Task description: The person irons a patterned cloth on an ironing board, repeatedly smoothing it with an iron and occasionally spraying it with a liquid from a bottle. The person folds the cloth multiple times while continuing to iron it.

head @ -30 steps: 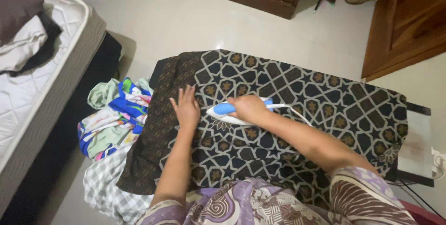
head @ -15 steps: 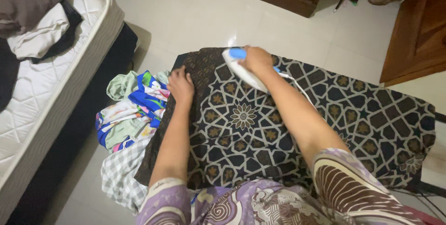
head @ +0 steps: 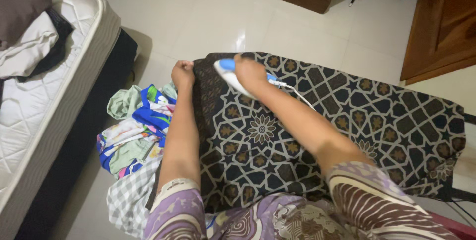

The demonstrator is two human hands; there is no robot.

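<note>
A dark cloth with a gold star pattern (head: 347, 116) lies spread over an ironing board. My right hand (head: 250, 71) grips the blue handle of a white electric iron (head: 227, 71), which rests on the cloth near its far left corner. A white cord (head: 297, 96) runs from the iron back along my right forearm. My left hand (head: 182, 73) is closed on the cloth's far left edge, just left of the iron.
A heap of colourful clothes (head: 134, 126) and a grey checked fabric (head: 126, 195) lie on the floor left of the board. A mattress (head: 44, 106) with folded clothes (head: 25, 27) is at far left. Wooden furniture (head: 436, 22) stands at the back and right.
The iron went from the cloth's middle to its far left corner. My left hand slid from flat on the cloth out to its left edge and closed on it.
</note>
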